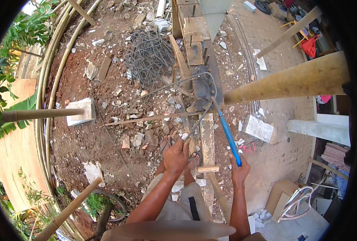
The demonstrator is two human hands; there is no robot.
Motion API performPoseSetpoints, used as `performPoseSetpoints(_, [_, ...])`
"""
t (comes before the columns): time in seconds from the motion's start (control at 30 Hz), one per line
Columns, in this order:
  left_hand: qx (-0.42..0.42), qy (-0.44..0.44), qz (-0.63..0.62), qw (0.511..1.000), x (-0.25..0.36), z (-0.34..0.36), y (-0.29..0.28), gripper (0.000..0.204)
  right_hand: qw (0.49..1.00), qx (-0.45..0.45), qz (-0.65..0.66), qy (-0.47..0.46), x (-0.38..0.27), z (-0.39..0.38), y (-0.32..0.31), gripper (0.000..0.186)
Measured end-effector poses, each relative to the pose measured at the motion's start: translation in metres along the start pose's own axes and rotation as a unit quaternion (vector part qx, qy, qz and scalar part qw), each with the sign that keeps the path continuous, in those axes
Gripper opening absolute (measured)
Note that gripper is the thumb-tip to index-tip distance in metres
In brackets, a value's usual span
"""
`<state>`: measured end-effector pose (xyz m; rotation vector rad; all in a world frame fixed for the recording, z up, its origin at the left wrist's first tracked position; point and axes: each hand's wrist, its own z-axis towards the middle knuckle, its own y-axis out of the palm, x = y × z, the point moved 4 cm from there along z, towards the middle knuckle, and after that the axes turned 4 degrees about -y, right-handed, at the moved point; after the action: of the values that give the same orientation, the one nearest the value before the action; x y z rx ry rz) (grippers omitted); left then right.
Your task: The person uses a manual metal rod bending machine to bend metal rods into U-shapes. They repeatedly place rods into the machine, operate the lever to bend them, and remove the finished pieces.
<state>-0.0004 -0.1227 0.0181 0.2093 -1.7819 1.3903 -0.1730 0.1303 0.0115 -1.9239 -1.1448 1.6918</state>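
My left hand (pixel 175 156) is closed around a thin steel rod (pixel 197 125) that slants up from my fist to a wooden beam (pixel 207 142). My right hand (pixel 239 169) grips the lower end of a blue-handled bending bar (pixel 229 135). Its bare metal tip meets the rod at the beam's dark, stained section (pixel 202 85). Beyond that spot a curved length of rod (pixel 207 73) loops over the beam and runs off to the left. Whether it is one piece with the rod in my fist I cannot tell. Upright metal pegs (pixel 206 56) stand farther along the beam.
A tangled heap of bent steel rods (pixel 148 56) lies left of the beam. Rubble and stones cover the soil around my feet. A thick bamboo pole (pixel 286 78) crosses at the right, above a white block (pixel 257 128). Bamboo poles (pixel 46 116) and wooden boards (pixel 18 160) line the left.
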Motion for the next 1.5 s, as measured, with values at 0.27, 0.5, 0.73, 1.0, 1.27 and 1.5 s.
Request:
performPoseSetpoints(0.27, [-0.090, -0.060, 0.106, 0.988, -0.020, 0.028, -0.033, 0.038, 0.999, -0.038, -0.017, 0.022, 0.000, -0.014, 0.033, 0.047])
performPoseSetpoints(0.5, [-0.195, -0.090, 0.103, 0.971, -0.018, 0.038, -0.040, 0.044, 0.997, -0.068, -0.012, 0.041, 0.000, -0.021, 0.038, 0.045])
performPoseSetpoints(0.73, [-0.274, -0.057, 0.087, 0.956, 0.006, 0.038, -0.025, 0.051, 0.988, -0.113, 0.100, 0.043, -0.018, -0.016, 0.019, 0.034])
performPoseSetpoints(1.0, [-0.351, -0.113, 0.027, 0.929, -0.003, 0.030, -0.001, 0.057, 0.980, -0.080, 0.180, -0.006, -0.107, 0.001, 0.100, 0.032])
performPoseSetpoints(1.27, [-0.489, -0.094, -0.025, 0.867, -0.011, 0.063, -0.015, 0.061, 0.965, -0.091, 0.243, 0.036, -0.163, 0.002, 0.143, 0.040])
performPoseSetpoints(1.5, [-0.086, 0.049, 0.062, 0.993, -0.087, 0.195, -0.012, 0.064, 0.962, -0.014, 0.272, 0.014, -0.162, 0.001, 0.149, 0.035])
